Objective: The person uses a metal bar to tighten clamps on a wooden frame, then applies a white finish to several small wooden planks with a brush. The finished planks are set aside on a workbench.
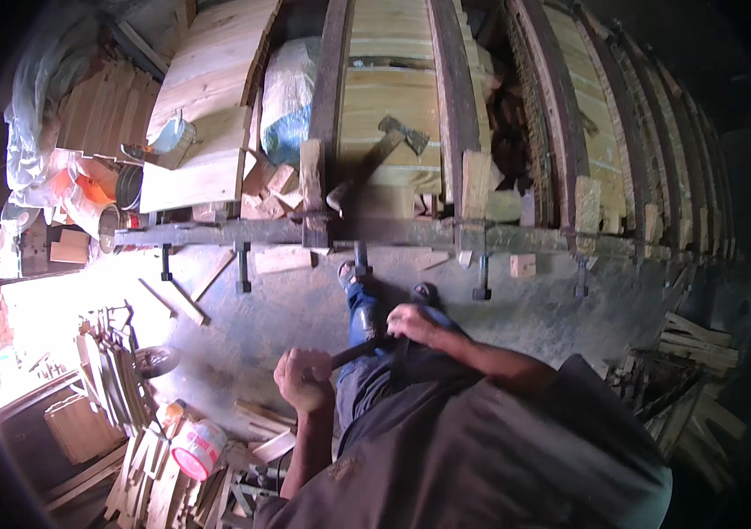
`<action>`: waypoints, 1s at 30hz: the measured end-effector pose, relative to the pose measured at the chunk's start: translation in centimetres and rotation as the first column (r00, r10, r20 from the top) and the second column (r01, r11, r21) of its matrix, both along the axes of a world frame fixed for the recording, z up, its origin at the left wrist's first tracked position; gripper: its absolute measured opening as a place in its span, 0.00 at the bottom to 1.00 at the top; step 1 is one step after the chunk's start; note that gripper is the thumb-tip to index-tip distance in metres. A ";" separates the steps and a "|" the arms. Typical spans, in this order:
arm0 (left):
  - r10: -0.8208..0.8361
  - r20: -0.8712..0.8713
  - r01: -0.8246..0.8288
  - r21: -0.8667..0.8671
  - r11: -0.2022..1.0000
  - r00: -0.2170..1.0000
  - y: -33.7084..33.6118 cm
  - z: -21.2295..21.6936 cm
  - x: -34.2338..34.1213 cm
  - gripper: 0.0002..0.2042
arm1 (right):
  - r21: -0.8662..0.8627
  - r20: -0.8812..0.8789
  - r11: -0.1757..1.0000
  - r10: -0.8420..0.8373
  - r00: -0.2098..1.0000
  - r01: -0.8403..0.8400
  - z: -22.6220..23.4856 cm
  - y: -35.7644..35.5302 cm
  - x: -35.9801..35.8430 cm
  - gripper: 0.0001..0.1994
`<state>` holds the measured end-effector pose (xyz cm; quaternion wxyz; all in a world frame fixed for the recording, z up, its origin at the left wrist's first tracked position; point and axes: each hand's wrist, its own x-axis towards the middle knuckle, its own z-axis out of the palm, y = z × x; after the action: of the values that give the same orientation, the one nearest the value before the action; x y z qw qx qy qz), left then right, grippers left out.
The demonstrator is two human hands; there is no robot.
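Note:
My left hand (303,377) is closed around one end of a dark bar-shaped tool (356,352). My right hand (412,323) grips the other end, a little higher and to the right. Both hands are held over my legs in blue trousers (363,319); my feet stand on the grey floor just in front of a long metal clamping rack (216,234). On the rack's glued pale boards (390,88) lies a hatchet (381,152) with a wooden handle, apart from both hands. What the tool's ends look like is hidden by my fists.
Loose wood blocks (280,259) and strips lie on the floor under the rack. A pink-and-white bucket (198,448) and stacked offcuts (150,485) sit at lower left, more slats (693,344) at right. A metal pot (170,139) rests on a board at upper left.

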<state>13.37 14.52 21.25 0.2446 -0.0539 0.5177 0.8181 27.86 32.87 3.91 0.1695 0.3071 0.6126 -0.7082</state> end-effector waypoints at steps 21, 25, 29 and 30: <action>0.262 0.471 -0.291 -0.012 0.957 0.843 -4.6 -8.5 -11.5 0.17 | 0.395 0.300 0.919 -0.145 0.943 0.015 -3.4 -0.4 -6.8 0.29; 0.323 0.563 -0.278 -0.166 0.946 0.761 -8.9 -15.1 -15.3 0.14 | 0.631 0.365 0.773 -0.214 0.906 -0.072 -4.8 -2.4 -9.4 0.31; 0.270 0.661 -0.221 -0.159 0.962 0.700 -10.3 -21.6 -18.5 0.12 | 0.621 0.330 0.783 -0.274 0.904 0.011 -5.7 -3.1 -10.3 0.30; 0.234 0.665 -0.203 -0.125 0.971 0.709 -10.4 -22.9 -19.2 0.12 | 0.604 0.321 0.796 -0.292 0.901 0.043 -5.6 -3.1 -10.6 0.30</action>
<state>-5.80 4.12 -1.62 0.3159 -0.4131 0.4009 0.7543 17.25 29.77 -1.69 0.1232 0.5358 0.7217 -0.4206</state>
